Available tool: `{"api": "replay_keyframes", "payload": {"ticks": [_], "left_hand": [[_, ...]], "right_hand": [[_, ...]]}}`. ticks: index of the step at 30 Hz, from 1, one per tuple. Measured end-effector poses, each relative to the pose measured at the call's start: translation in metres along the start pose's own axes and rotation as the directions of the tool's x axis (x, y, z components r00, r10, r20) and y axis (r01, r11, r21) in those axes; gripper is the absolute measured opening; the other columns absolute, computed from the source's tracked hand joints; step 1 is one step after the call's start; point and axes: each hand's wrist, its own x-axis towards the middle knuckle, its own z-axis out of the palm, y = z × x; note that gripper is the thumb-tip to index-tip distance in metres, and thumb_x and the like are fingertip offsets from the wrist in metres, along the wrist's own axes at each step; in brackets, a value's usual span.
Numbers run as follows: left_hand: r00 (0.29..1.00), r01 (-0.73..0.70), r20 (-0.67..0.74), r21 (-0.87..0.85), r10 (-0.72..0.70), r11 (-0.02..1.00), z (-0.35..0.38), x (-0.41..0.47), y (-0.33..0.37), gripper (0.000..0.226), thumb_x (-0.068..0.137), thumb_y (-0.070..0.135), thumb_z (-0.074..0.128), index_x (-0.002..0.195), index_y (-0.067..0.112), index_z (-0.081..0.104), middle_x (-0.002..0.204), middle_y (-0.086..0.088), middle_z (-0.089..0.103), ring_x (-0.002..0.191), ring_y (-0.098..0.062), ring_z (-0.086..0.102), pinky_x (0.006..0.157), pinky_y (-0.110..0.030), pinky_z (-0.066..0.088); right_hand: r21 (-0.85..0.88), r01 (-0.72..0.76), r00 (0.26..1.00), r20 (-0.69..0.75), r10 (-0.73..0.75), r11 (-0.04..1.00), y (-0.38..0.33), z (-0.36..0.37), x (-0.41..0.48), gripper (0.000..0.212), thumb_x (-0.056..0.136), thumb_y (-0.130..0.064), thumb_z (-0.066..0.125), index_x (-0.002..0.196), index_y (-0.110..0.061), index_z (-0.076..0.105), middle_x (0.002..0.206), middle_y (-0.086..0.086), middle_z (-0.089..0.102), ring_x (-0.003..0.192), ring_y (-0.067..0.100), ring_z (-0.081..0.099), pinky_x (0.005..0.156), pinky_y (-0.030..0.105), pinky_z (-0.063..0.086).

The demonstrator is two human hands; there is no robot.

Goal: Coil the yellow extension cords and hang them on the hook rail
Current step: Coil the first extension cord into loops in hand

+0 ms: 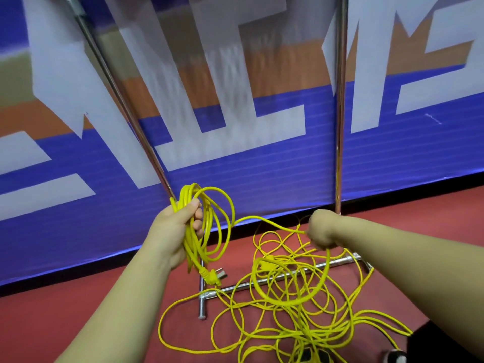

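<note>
Coiling yellow extension cord (pixel 275 292)

Left hand (pixel 180 224) grips coil (pixel 207 226); right hand (pixel 320 230) pinches strand. Floor tangle may snag, knotting loops.

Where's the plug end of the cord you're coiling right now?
In the head view, the plug dangles at lower centre from the coil held in the left hand, just above the metal rack's floor bar and left of the loose cord pile.

Pole tops (pixel 341 14) beyond upper edge, yellow cord (pixel 294 304) beyond lower edge

Yellow cords (pixel 190 247) (red floor (pixel 39 323)).
</note>
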Motion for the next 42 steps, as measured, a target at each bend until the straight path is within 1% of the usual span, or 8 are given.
{"api": "replay_keyframes", "payload": {"ticks": [7, 12, 15, 21, 27, 34, 38, 42], "left_hand": [[0.999, -0.048, 0.002, -0.147, 0.049, 0.988, -0.010, 0.002, 0.013, 0.013, 0.101, 0.021, 0.054, 0.089, 0.017, 0.058, 0.066, 0.006, 0.052, 0.047, -0.004, 0.045, 0.046, -0.019, 0.045], [0.995, -0.095, -0.003, -0.280, 0.098, 0.955, -0.017, 0.003, 0.024, 0.019, 0.102, 0.023, 0.050, 0.085, 0.020, 0.059, 0.066, 0.010, 0.054, 0.052, -0.002, 0.053, 0.052, -0.018, 0.050], [0.995, -0.095, -0.008, -0.273, 0.097, 0.957, -0.019, 0.004, 0.022, 0.021, 0.102, 0.023, 0.051, 0.084, 0.019, 0.060, 0.066, 0.008, 0.056, 0.055, -0.005, 0.057, 0.054, -0.020, 0.052], [0.992, -0.104, 0.061, -0.097, 0.110, 0.990, -0.023, 0.009, 0.012, 0.019, 0.101, 0.022, 0.053, 0.083, 0.017, 0.056, 0.069, 0.003, 0.051, 0.052, -0.008, 0.048, 0.051, -0.024, 0.049], [0.993, -0.085, 0.071, -0.071, 0.090, 0.994, -0.021, 0.004, 0.010, 0.020, 0.102, 0.020, 0.052, 0.082, 0.016, 0.055, 0.065, 0.003, 0.051, 0.047, -0.007, 0.045, 0.048, -0.022, 0.046], [0.994, -0.071, 0.082, -0.052, 0.075, 0.996, -0.011, -0.003, 0.011, 0.024, 0.102, 0.019, 0.052, 0.079, 0.014, 0.054, 0.064, 0.001, 0.052, 0.052, -0.010, 0.049, 0.051, -0.024, 0.048], [0.992, -0.078, 0.096, -0.006, 0.078, 0.997, -0.003, -0.007, 0.009, 0.020, 0.101, 0.017, 0.053, 0.081, 0.012, 0.055, 0.066, -0.002, 0.053, 0.055, -0.014, 0.050, 0.053, -0.029, 0.049], [0.992, -0.046, 0.122, 0.057, 0.038, 0.997, 0.005, -0.009, 0.007, 0.018, 0.100, 0.020, 0.055, 0.086, 0.009, 0.055, 0.073, -0.009, 0.054, 0.061, -0.021, 0.054, 0.058, -0.035, 0.052]], "right_hand": [[-0.011, 0.061, 0.998, -0.003, -0.061, 0.998, -0.010, 0.006, -0.003, 0.029, 0.093, -0.003, 0.050, 0.115, -0.001, 0.068, 0.118, 0.015, 0.068, 0.110, 0.036, 0.063, 0.086, 0.036, 0.050], [-0.026, 0.132, 0.975, -0.177, -0.135, 0.991, -0.011, 0.011, -0.006, 0.016, 0.087, -0.022, 0.058, 0.094, -0.014, 0.070, 0.075, 0.000, 0.057, 0.079, 0.029, 0.057, 0.071, 0.030, 0.050], [-0.124, 0.251, 0.941, -0.201, -0.272, 0.960, -0.029, 0.004, -0.020, 0.018, 0.089, -0.026, 0.059, 0.095, -0.014, 0.072, 0.084, 0.003, 0.066, 0.089, 0.030, 0.063, 0.072, 0.031, 0.051], [-0.170, 0.554, 0.699, -0.437, -0.566, 0.815, -0.054, -0.033, -0.066, 0.030, 0.101, -0.044, 0.044, 0.118, -0.028, 0.064, 0.116, -0.003, 0.058, 0.106, 0.023, 0.060, 0.079, 0.035, 0.047], [0.180, 0.696, 0.541, -0.768, -0.342, 0.695, -0.035, -0.060, -0.083, 0.021, 0.102, -0.036, 0.050, 0.102, -0.025, 0.069, 0.085, -0.013, 0.055, 0.082, 0.005, 0.052, 0.076, 0.024, 0.042], [0.505, 0.346, 0.700, -0.700, 0.141, 0.791, -0.020, -0.058, -0.072, 0.032, 0.103, -0.031, 0.043, 0.088, -0.015, 0.067, 0.067, -0.003, 0.056, 0.068, 0.019, 0.055, 0.061, 0.035, 0.040], [0.271, 0.289, 0.819, -0.566, -0.090, 0.918, -0.028, -0.059, -0.083, 0.037, 0.104, -0.036, 0.040, 0.089, -0.013, 0.065, 0.087, 0.007, 0.066, 0.085, 0.031, 0.060, 0.073, 0.041, 0.052], [0.092, 0.458, 0.823, -0.419, -0.383, 0.884, -0.043, -0.067, -0.104, 0.035, 0.105, -0.038, 0.041, 0.090, -0.017, 0.065, 0.081, -0.002, 0.058, 0.077, 0.020, 0.049, 0.068, 0.031, 0.039]]}}
